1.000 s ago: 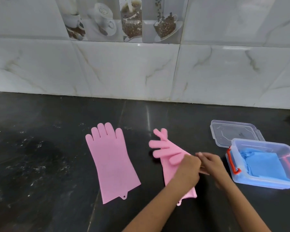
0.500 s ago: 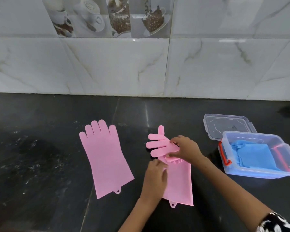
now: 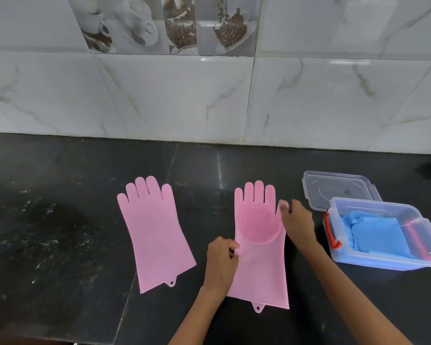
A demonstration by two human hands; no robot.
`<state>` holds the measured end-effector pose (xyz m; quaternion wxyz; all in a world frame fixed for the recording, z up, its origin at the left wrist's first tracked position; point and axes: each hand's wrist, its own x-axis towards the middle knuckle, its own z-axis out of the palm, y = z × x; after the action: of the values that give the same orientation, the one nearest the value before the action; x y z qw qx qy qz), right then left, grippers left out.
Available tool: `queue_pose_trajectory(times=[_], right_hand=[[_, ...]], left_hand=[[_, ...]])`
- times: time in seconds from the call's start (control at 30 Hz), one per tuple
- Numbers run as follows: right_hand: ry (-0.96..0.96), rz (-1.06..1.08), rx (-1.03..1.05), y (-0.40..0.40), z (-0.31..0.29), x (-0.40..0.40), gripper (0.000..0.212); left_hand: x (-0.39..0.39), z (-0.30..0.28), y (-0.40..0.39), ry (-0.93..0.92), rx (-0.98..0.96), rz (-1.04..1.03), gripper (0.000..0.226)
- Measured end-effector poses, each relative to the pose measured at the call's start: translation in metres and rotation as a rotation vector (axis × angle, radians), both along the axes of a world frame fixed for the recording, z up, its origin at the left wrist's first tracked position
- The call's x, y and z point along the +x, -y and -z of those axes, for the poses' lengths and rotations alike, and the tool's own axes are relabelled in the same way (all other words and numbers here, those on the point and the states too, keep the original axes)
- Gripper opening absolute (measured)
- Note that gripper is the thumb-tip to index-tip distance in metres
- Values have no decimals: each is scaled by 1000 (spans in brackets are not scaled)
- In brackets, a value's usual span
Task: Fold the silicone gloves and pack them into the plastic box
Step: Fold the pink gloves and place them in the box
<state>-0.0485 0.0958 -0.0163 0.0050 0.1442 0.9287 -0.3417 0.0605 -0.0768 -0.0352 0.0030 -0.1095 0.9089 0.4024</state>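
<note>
Two pink silicone gloves lie on the black counter. The left glove (image 3: 154, 235) lies flat by itself, fingers pointing at the wall. The right glove (image 3: 259, 265) lies spread out with its round bristle patch facing up. My left hand (image 3: 222, 260) pinches this glove's left edge near the middle. My right hand (image 3: 296, 220) holds its thumb at the right edge. The clear plastic box (image 3: 383, 263) with red clips stands open at the right, with folded blue gloves (image 3: 376, 232) inside it.
The box's clear lid (image 3: 339, 190) lies on the counter just behind the box. A marble-tiled wall (image 3: 209, 95) runs along the back of the counter. The counter's front edge shows at the bottom left.
The right glove, earlier twisted with its fingers pointing left, now lies straight with the bristle patch up. My hands have moved apart to its two sides.
</note>
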Motion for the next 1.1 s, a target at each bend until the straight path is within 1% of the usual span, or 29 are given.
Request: queue_pose_trajectory(times=[0.07, 0.1, 0.23, 0.37, 0.6, 0.73, 0.8, 0.9, 1.0, 1.1], right_hand=[[59, -80, 130, -4, 8, 22, 32], [63, -106, 151, -4, 11, 30, 31], [-13, -67, -6, 4, 13, 35, 30], [-105, -83, -141, 19, 10, 29, 30], [-171, -124, -288, 56, 14, 25, 27], [-134, -91, -364, 66, 18, 26, 29], [-130, -97, -349, 69, 20, 28, 30], [-165, -179, -267, 71, 24, 32, 28], [-145, -207, -186, 70, 27, 34, 26], [-122, -239, -152, 72, 29, 38, 31]], left_hand=[[-1, 1, 2, 11, 10, -13, 11], [-1, 1, 3, 17, 12, -18, 11], [1, 2, 11, 23, -2, -37, 15], [3, -1, 24, 17, 1, -85, 18], [8, -8, 47, 8, 29, -173, 24], [14, -10, 63, 6, 32, -220, 24], [19, -9, 69, 12, 33, -241, 24], [24, -7, 71, 16, 26, -238, 25], [24, -5, 68, 16, 21, -231, 25], [24, -4, 67, 17, 22, -231, 26]])
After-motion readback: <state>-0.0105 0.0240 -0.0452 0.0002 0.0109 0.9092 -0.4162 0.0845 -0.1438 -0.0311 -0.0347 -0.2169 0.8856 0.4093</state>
